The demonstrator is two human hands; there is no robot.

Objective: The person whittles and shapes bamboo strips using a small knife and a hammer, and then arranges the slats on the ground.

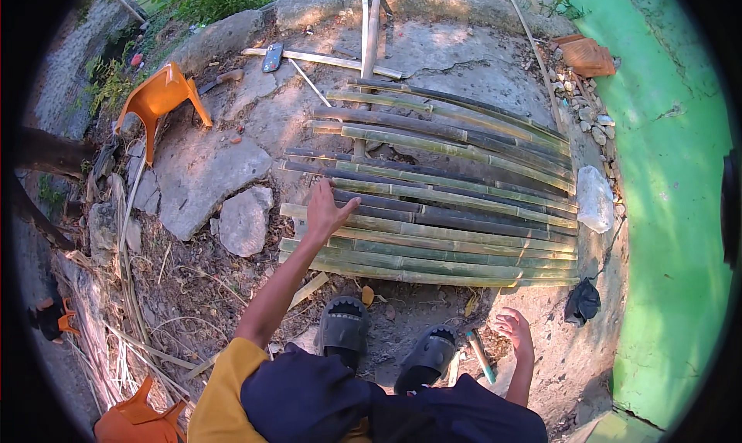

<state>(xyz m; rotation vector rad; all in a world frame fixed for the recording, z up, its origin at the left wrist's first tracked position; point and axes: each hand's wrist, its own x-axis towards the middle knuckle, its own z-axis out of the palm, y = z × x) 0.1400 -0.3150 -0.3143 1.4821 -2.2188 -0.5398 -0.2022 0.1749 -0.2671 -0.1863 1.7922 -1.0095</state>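
A row of split bamboo slats point(456, 250), green and dark, lies side by side in front of me, with gaps between some. They rest across a long pole point(372, 37) that sticks out at the far side. My left hand point(328, 211) is over the left ends of the nearer slats, seemingly touching them, with thumb and fingers apart and nothing gripped. Off the near right edge of the slats, my right hand point(516, 331) hangs in the air, its fingers loosely bent and apart, holding nothing. A short rod with a teal end point(481, 358) lies below it.
An orange plastic chair point(158, 99) stands far left; a phone point(272, 58) lies on a flat strip behind the slats. Broken concrete slabs point(246, 220) lie left. A whitish block point(595, 199) and a black bag point(582, 301) sit right, beside green paving point(672, 234).
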